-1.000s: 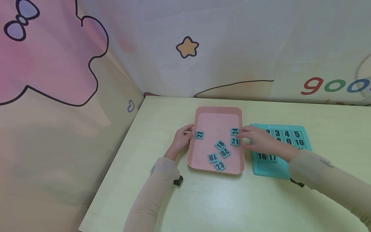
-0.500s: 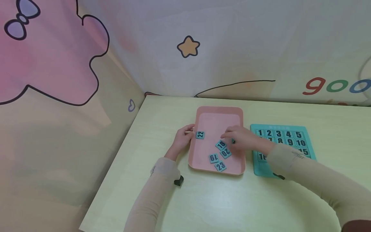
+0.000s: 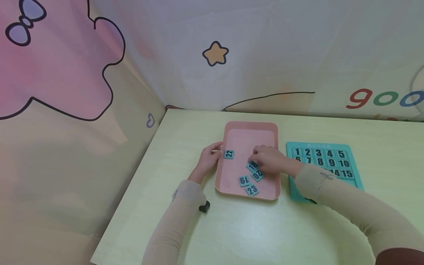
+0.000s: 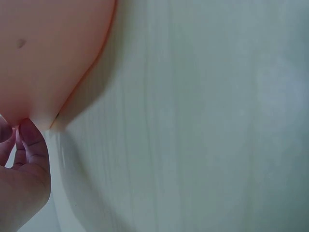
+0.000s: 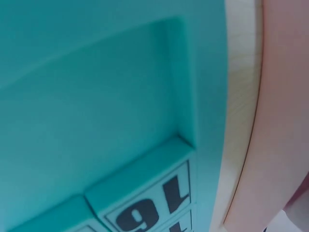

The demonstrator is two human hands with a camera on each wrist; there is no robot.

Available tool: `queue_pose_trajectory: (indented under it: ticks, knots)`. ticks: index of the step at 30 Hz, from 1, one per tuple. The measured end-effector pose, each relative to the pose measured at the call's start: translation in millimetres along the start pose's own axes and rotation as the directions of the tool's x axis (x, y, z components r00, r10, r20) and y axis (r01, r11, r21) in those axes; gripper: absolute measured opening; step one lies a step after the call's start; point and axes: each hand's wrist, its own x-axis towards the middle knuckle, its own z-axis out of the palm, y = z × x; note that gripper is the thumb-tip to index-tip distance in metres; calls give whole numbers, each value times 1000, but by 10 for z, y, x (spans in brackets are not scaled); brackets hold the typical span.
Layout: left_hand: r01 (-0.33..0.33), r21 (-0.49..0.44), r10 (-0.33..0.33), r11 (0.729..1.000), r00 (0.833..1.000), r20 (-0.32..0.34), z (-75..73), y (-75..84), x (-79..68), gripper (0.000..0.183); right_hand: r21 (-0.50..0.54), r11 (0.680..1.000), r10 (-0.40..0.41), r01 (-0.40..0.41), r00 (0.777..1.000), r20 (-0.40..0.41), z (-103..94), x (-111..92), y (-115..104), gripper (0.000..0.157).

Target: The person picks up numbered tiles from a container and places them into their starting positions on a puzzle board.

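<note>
My left hand grips the left rim of a pink tray; in the left wrist view its thumb and fingers meet at the tray's edge. My right hand reaches over the tray's right rim and pinches the teal number tile 18, covering its upper right part. Against it lies tile 20. Tiles 19 and 23 are nearer the tray's front, and tile 22 is by the left rim. The right hand hides the tray's right side.
To the right of the tray lies a teal number board with rows of numbered tiles, partly under the right forearm. Its open recess beside tile 16 shows in the right wrist view. A printed wall stands behind the table.
My right hand has moved left from tiles 24 and 21 at the tray's right rim onto tile 18. The left hand stays on the left rim.
</note>
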Motion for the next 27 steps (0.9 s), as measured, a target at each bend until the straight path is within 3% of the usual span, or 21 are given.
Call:
queue_pose_trajectory:
  ticks: [14, 17, 27]
  knots:
    - [-2, 6, 2, 1000, 1000, -8, 9, 12, -7, 42, 73, 997, 31, -27, 998, -52, -138, -96, -1, 34]
    - [-13, 3, 13, 1000, 1000, -12, 13, 12, -11, 42, 87, 996, 26, -20, 997, -73, -210, -172, 35, 32]
    - [-13, 7, 13, 1000, 1000, -10, 10, 19, -23, 41, 187, 973, 145, -136, 989, -36, -452, -564, 189, 37]
